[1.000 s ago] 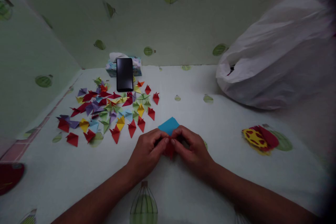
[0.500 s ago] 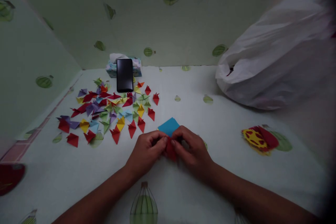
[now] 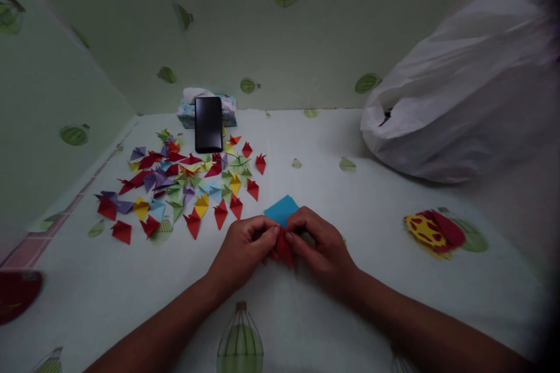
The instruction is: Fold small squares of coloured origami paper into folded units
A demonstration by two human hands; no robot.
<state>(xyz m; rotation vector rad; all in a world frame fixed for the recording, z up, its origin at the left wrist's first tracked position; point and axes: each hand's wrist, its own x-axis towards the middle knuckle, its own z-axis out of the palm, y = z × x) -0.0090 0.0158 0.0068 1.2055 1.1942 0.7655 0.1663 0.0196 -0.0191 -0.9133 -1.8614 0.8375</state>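
Observation:
A small piece of folded red paper (image 3: 284, 249) is pinched between both hands, low in the middle of the view. My left hand (image 3: 249, 247) grips its left side with thumb and bent fingers. On the other side, my right hand (image 3: 321, 250) is closed on it the same way. Parts of the paper are hidden behind the fingers. Just beyond the fingertips lies a stack of blue square paper (image 3: 281, 210), partly covered by the hands. Many folded paper cranes (image 3: 192, 223) in red, yellow, green, blue and purple are spread to the left.
A black phone (image 3: 209, 125) leans on a tissue box (image 3: 186, 115) behind the cranes. At the right stand a big white plastic bag (image 3: 437, 111) and, nearer, yellow and red cut-out pieces (image 3: 426, 232). A dark red object (image 3: 17, 297) sits at the left edge.
Both hands keep their pinch on the red paper, with only slight finger movement; a little more of the paper shows between them. The view has shifted very slightly.

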